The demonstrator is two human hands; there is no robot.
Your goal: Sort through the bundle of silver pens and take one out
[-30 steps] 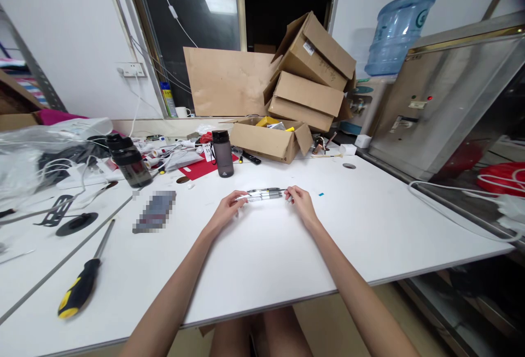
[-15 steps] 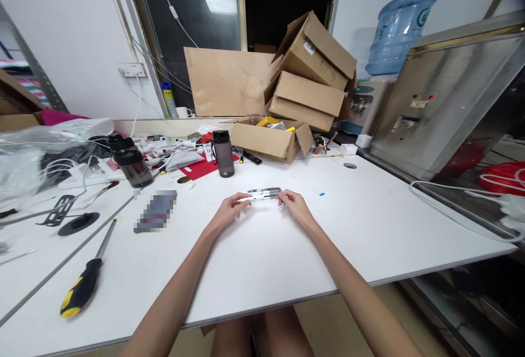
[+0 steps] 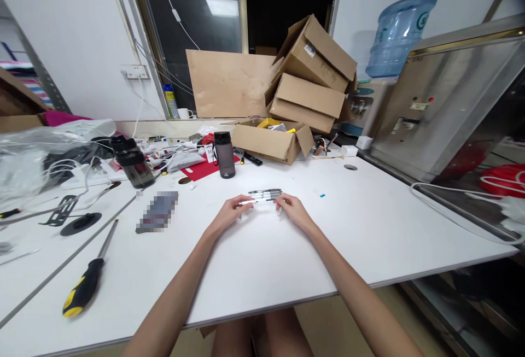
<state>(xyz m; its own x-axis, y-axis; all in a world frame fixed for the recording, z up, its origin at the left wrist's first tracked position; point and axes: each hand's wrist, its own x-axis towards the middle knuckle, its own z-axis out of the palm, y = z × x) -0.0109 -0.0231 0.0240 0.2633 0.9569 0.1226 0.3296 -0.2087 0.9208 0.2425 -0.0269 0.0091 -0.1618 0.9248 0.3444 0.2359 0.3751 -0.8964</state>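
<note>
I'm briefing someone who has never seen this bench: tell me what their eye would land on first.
First the two bare hands at the middle of the white table: the left hand and right hand hold a small bunch of pens by its ends. Behind them, tilted cardboard boxes are piled against the window, with a blue water jug to the right. Near the left edge lies a yellow-and-black screwdriver.

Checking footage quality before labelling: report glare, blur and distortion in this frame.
Head view: wide-angle bending curves the table edge and walls; a ceiling light reflects in the window; a pixelated patch hides one item; the pens between both hands are small but sharp; shadows soft.
</note>
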